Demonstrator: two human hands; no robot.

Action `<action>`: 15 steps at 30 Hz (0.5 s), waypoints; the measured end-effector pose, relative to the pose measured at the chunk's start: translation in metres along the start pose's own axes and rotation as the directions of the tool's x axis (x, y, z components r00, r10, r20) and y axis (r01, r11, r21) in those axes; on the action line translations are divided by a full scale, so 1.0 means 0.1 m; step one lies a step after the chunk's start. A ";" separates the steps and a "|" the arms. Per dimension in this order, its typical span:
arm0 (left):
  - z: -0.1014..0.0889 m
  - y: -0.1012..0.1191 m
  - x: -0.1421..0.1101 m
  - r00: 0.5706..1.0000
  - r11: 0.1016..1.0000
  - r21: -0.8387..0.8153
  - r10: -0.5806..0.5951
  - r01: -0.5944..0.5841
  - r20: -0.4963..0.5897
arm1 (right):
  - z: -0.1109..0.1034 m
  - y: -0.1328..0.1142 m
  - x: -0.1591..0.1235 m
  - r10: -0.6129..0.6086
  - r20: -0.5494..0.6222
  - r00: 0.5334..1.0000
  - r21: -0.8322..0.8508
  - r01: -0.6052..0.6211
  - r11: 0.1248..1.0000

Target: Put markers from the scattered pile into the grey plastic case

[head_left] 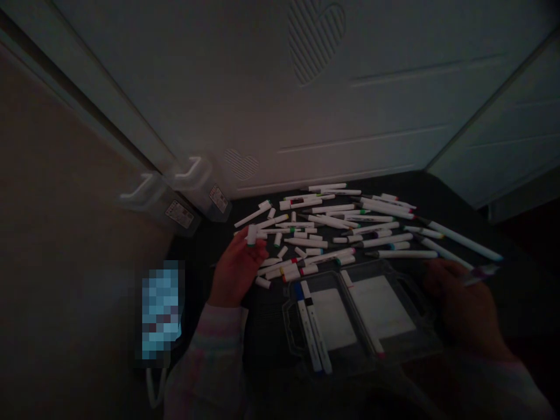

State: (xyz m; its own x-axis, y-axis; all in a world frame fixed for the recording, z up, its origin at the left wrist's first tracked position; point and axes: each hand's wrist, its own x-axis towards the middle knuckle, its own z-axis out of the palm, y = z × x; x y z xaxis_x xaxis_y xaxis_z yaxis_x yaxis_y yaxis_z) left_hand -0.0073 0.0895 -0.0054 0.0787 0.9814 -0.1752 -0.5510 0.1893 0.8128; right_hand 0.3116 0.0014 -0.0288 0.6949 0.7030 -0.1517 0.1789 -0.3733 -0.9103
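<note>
The scene is very dim. My left hand point(238, 265) pinches a small white marker cap point(251, 235) at the left edge of a pile of white markers point(332, 224) and loose caps on a dark surface. My right hand point(466, 303) is closed round a marker point(481, 273) whose tip points right, just beside an open clear plastic case point(363, 318). Inside the case lie three capped markers, two on its left side point(312, 326) and one down the middle point(363, 318).
A white panelled wall or door point(306, 116) with heart shapes stands behind the pile. Two clear containers with white handles point(175, 192) sit at the left. A pixelated screen point(161, 309) with a cable lies on the tan floor at left.
</note>
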 end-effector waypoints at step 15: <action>-0.03 0.01 0.01 0.994 0.986 -0.125 -0.108 0.106 -0.013 | 0.00 0.00 0.00 0.039 0.025 0.999 0.046 -0.040 0.998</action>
State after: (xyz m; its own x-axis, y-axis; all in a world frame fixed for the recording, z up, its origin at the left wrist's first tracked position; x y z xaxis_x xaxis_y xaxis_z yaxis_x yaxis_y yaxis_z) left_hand -0.0102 0.0904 -0.0064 0.1274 0.9546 -0.2693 -0.6390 0.2866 0.7138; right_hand 0.3111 0.0016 -0.0286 0.6839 0.7027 -0.1961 0.1190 -0.3726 -0.9203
